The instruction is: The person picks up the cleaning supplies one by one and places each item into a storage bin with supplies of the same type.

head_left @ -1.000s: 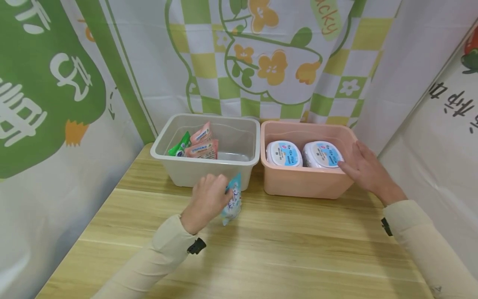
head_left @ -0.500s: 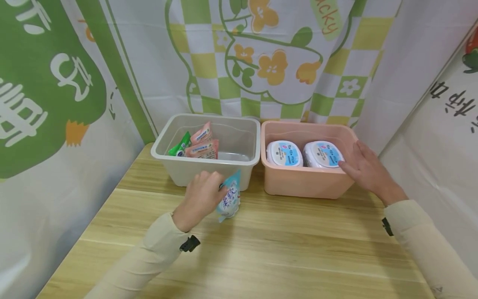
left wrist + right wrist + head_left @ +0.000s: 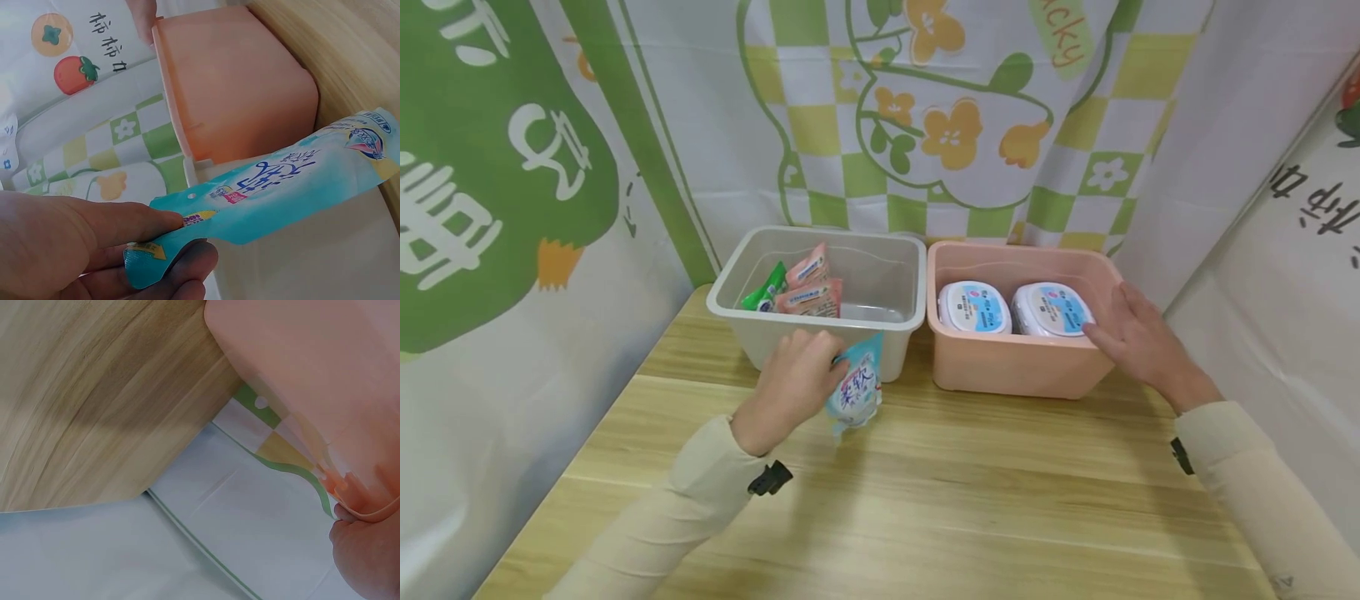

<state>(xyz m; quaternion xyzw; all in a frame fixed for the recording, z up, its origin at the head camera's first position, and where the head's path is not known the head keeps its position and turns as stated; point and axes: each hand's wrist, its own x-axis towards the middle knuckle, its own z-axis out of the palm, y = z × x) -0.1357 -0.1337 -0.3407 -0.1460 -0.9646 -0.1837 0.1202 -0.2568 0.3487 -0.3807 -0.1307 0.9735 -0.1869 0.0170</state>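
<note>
My left hand (image 3: 792, 383) pinches a teal plastic pouch (image 3: 857, 387) with blue lettering by its top end. The pouch hangs in front of the grey bin (image 3: 820, 327). In the left wrist view, thumb and fingers close on the corner of the pouch (image 3: 269, 181). At the far side, my right hand (image 3: 1142, 346) holds the right front rim of the pink bin (image 3: 1007, 367), thumb over the rim towards the inside. Only part of the right hand (image 3: 369, 553) shows at the rim in the right wrist view.
Two white tubs (image 3: 976, 307) with blue labels stand in the pink bin. Inside the grey bin lie pink packets (image 3: 812, 298) and a green packet (image 3: 766, 289). Both bins stand side by side on the wooden table (image 3: 970, 492), against a patterned cloth (image 3: 925, 125).
My left hand has moved a little left and up with the pouch, which has turned so its lettered face shows more. The right hand stays on the pink bin.
</note>
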